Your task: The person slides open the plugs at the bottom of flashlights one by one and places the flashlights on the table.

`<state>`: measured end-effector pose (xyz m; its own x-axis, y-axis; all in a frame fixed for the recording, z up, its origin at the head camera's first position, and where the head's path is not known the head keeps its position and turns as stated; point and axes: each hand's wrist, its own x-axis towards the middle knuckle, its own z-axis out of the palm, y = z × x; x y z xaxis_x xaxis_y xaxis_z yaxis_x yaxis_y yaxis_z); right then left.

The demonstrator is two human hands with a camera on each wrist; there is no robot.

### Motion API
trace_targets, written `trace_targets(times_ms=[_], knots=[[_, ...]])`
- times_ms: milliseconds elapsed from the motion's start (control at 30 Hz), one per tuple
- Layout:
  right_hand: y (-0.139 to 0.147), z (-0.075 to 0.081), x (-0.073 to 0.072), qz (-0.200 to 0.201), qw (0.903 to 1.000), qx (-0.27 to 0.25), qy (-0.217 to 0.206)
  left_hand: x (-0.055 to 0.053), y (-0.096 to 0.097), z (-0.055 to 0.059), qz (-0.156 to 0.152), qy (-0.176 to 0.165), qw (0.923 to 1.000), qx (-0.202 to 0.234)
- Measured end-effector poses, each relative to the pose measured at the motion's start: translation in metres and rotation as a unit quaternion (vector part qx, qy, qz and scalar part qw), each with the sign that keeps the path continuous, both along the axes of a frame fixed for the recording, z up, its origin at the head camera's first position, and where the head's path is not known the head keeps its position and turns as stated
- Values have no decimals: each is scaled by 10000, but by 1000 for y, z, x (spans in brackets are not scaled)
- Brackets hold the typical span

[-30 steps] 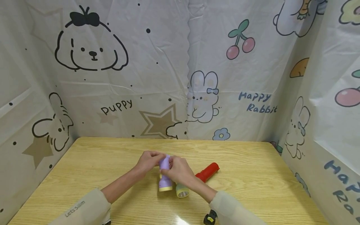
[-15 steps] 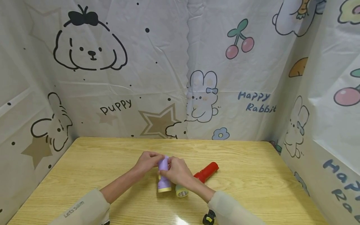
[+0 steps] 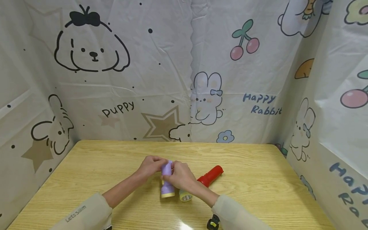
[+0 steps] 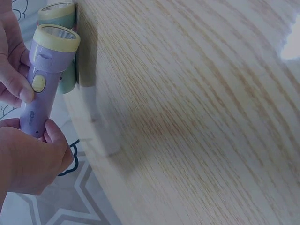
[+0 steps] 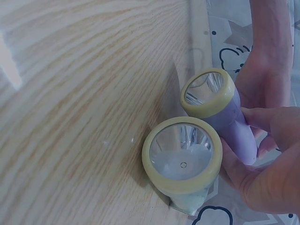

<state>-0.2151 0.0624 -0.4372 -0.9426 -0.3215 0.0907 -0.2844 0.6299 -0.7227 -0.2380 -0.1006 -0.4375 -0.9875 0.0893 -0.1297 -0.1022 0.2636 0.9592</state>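
Observation:
A purple flashlight (image 3: pixel 167 188) with a yellow lens rim and a yellow switch is held in both hands, its lens end toward the person. My left hand (image 3: pixel 150 166) pinches its tail end; in the left wrist view the fingertips (image 4: pixel 52 131) lie against the purple barrel. Around the barrel's middle my right hand (image 3: pixel 182 175) grips, its thumb (image 4: pixel 18 86) beside the yellow switch. Close to it a green flashlight (image 3: pixel 186 195) with a yellow rim lies on the table, partly hidden under the right hand. Its clear lens (image 5: pixel 182 151) shows in the right wrist view.
A red flashlight (image 3: pixel 212 175) lies slanted on the wooden table (image 3: pixel 115 159), its near end behind the right forearm. Near the right sleeve is a small black item (image 3: pixel 213 222) with a yellow mark. Printed cloth walls (image 3: pixel 161 80) stand behind and at both sides.
The purple flashlight has dropped very slightly toward the person, both hands keeping their hold. The green and red flashlights stay where they were on the table.

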Motion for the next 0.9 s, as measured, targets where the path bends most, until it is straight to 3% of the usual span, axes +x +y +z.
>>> trace_targets(times_ms=[900], knots=[[-5, -2, -4, -44, 9999, 94, -11, -4, -2, -5, 32, -86, 9999, 49]])
